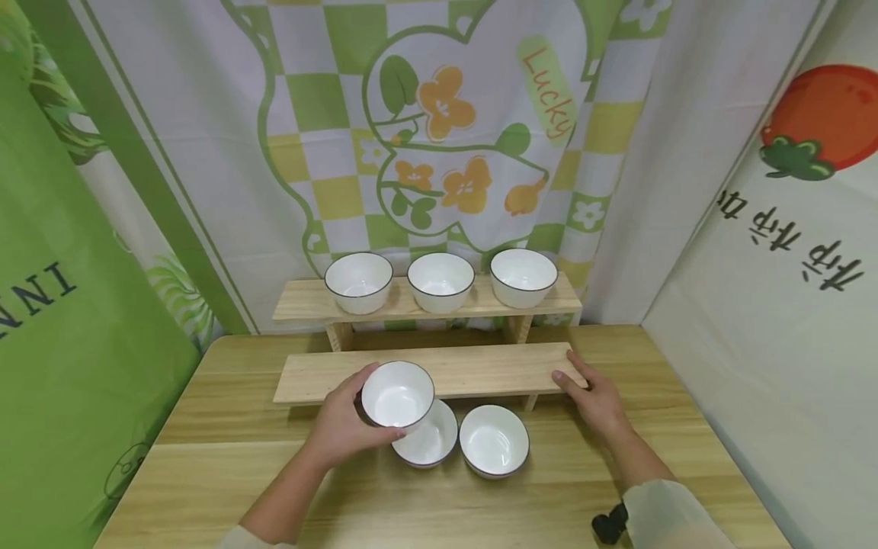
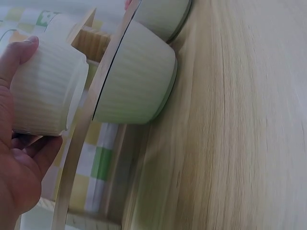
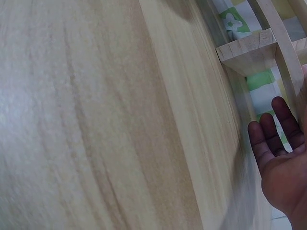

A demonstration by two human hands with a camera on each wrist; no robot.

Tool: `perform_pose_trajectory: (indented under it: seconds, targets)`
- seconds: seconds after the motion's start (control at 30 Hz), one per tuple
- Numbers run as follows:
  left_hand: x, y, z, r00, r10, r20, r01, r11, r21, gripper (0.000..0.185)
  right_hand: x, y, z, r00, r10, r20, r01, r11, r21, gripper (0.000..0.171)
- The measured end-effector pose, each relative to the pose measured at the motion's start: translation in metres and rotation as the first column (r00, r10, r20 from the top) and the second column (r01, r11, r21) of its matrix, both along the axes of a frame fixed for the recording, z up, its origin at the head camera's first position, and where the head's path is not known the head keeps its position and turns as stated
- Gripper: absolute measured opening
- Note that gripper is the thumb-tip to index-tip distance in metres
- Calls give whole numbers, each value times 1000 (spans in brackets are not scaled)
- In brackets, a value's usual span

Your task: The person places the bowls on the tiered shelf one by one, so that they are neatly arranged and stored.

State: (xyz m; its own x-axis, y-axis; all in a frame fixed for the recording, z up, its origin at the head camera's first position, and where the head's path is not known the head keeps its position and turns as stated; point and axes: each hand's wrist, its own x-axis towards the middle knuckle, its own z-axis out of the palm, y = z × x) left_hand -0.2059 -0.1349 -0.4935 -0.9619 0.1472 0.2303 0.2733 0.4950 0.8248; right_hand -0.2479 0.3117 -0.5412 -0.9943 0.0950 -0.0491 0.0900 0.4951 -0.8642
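Looks like mid-lift: left hand [image 1: 343, 423] has its fingers wrapped around a white bowl [image 1: 398, 394], held just above the lower shelf's [image 1: 480, 366] front edge. Right hand [image 1: 595, 396] rests on that shelf, fingers relaxed. Next it needs setting flat on the board, I'd guess.

A raised bowl [image 1: 398, 394] covers part of the bowl [image 1: 427, 438] behind it on the tabletop [image 1: 439, 496], and hides the left hand's [image 1: 341, 424] fingertips. The left wrist view cuts off that hand at the frame's edge, along with a second bowl [image 2: 165, 17] at the top. In the right wrist view, the right hand [image 3: 283, 163] runs off the right edge; what its thumb touches cannot be told. The lower shelf [image 1: 428, 371] hides its own rear legs.
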Motion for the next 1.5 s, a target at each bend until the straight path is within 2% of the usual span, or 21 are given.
perform_pose_trajectory:
  seconds: [0.13, 0.33, 0.57, 0.83, 1.13, 1.27, 1.5]
  targets:
    - [-5, 9, 1, 1000, 1, 3, -1, 1000, 6, 117, -1, 0, 3, 1000, -3, -3, 3, 1000, -2, 80]
    - [-12, 24, 3, 999, -32, 18, 31, 998, 47, 115, -2, 2, 5, 1000, -9, 5, 9, 1000, 16, 79]
    - [-18, 45, 4, 995, -98, 11, 96, 991, 90, 100, 0, 3, 3, 1000, -15, 12, 14, 999, 29, 79]
    - [-18, 68, -1, 990, -141, -2, 141, 988, 65, 105, 7, 2, -1, 999, -28, 21, 27, 998, 48, 79]
    - [-21, 90, 1, 992, -119, 35, 119, 993, 17, 113, 9, 0, -3, 999, -25, 20, 25, 999, 37, 79]
    - [-26, 99, 1, 993, -113, 43, 112, 993, 23, 117, 7, 1, -2, 1000, -22, 11, 22, 1000, 11, 79]
    - [-32, 112, 0, 995, -96, 41, 95, 995, 24, 120, 1, 0, 2, 999, -31, 3, 31, 998, 47, 79]
